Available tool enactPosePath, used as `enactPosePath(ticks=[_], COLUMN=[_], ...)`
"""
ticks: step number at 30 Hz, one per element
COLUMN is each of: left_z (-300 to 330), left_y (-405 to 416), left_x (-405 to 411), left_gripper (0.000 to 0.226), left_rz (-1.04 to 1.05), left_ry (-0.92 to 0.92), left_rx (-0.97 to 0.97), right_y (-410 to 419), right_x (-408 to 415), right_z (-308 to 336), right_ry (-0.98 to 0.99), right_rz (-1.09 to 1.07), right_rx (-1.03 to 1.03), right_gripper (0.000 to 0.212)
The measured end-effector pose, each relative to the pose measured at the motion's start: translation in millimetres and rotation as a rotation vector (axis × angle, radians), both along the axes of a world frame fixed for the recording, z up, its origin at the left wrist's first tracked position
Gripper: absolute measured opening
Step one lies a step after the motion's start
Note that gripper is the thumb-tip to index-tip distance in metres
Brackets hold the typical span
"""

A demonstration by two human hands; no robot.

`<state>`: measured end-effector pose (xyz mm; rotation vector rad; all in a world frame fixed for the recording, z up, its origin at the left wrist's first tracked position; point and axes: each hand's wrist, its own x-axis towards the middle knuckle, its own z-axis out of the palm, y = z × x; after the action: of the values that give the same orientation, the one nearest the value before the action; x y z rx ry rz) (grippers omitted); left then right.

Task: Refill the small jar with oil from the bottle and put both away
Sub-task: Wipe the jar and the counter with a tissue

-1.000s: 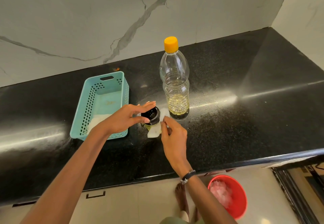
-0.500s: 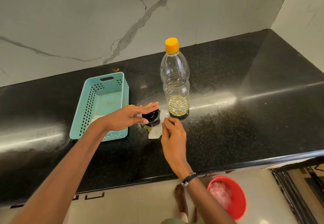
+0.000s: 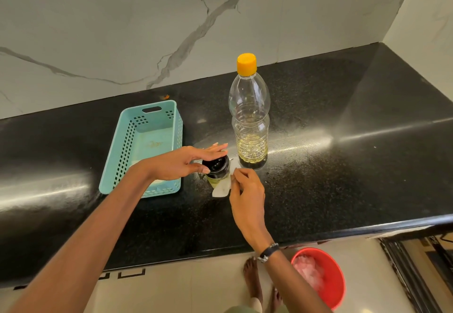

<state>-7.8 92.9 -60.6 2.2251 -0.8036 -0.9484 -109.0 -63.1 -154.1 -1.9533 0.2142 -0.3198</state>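
So the small jar [image 3: 219, 175] with its black lid [image 3: 216, 165] sits on the black counter [image 3: 318, 190], roughly mid-depth and left of the middle, and there's yellowish oil showing through the glass. The left hand [image 3: 182, 163] is over the top of it, thumb against the near side of the lid and fingers stretched out across the far side, so it's holding the jar by the lid. The right hand [image 3: 247, 195] is right beside the jar on its right, fingers curled and pinching a white tissue [image 3: 221, 189] that's pressed against the jar's side and hangs down to the counter.

Just behind and to the right stands the oil bottle [image 3: 249, 121], upright, yellow cap [image 3: 246, 64] on, only a bit of oil in the bottom. To the left of the jar, close by, is a teal plastic basket [image 3: 147, 146] lying lengthwise toward the marble wall [image 3: 122, 30].

Down past the counter's front edge there's a red bucket [image 3: 328, 278] on the tiled floor, plus bare feet [image 3: 252, 281], and a dark bracelet [image 3: 268, 252] on the right wrist.
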Motion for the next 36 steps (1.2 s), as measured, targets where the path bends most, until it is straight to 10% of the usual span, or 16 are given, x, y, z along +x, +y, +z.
enactPosePath(ticks=[10,20,36], left_z=[2.4,-20.0,-7.0], left_y=[3.8,-16.3,-0.1], left_x=[-6.3,-44.4,-15.0], left_gripper=[0.059,0.068,0.063], left_rz=[-0.114,0.447,0.167], left_ry=[-0.091,-0.442,-0.046], left_rx=[0.054,0.098,-0.091], right_y=[-12.8,-13.1,-12.1], right_x=[10.5,10.3,-1.3], right_z=[-19.5,8.1,2.3], right_ry=[0.099,-0.077,0.01], right_rz=[0.083,0.05,0.075], right_rx=[-0.055,0.202,0.023], right_gripper=[0.015,0.025,0.022])
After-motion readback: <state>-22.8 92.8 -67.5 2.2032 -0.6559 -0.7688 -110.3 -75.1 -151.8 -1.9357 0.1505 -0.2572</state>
